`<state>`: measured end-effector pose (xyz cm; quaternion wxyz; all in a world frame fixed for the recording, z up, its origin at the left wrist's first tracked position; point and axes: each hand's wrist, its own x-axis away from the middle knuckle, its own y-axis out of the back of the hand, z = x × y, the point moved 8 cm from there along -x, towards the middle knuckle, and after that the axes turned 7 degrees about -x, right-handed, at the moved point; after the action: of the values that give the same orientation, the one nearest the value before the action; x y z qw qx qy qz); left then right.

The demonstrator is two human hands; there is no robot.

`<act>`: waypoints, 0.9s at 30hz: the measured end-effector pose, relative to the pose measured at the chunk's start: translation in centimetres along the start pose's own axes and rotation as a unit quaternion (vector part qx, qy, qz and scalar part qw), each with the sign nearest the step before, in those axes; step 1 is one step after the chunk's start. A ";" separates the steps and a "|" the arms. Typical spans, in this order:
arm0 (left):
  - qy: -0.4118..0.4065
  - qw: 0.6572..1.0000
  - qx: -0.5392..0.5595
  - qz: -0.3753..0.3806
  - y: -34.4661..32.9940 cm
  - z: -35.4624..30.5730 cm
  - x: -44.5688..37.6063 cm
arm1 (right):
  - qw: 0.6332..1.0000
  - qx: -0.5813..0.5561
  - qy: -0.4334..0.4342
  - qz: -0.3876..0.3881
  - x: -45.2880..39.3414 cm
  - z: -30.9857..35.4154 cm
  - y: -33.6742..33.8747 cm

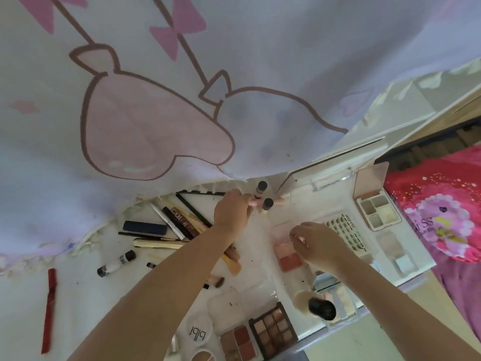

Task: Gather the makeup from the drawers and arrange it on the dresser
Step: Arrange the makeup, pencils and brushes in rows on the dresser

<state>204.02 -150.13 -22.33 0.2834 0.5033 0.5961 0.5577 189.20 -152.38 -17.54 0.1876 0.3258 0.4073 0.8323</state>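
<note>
The white tabletop was strewn with makeup. Both forearms were stretched forward over it. The left hand was curled round a slim pink tube beside two dark-capped bottles. The right hand was bent downward, fingertips pinching at a pink blush palette.

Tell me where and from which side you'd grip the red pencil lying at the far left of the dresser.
Pinch the red pencil around its middle, fingers coming down from above across its narrow width. It lies flat and alone on the dresser, running near to far, with bare surface on both long sides, so nothing blocks the fingers; a mid-length grip should keep it balanced.
</note>
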 end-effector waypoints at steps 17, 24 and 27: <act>-0.023 0.990 0.119 -0.069 1.4 3.1 2.3 | 0.996 -0.069 0.038 -0.049 -1.3 0.9 -0.3; -0.023 0.987 0.114 -0.110 4.5 5.7 4.6 | 0.970 -0.119 0.113 -0.181 -0.9 4.7 2.5; -0.055 0.983 0.080 -0.156 5.8 6.4 6.0 | 0.973 -0.098 0.140 -0.153 -2.2 7.0 1.9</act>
<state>209.40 -142.91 -16.88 0.3582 0.4551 0.6933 0.4288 195.56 -150.95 -13.67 0.2852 0.1196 0.3911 0.8668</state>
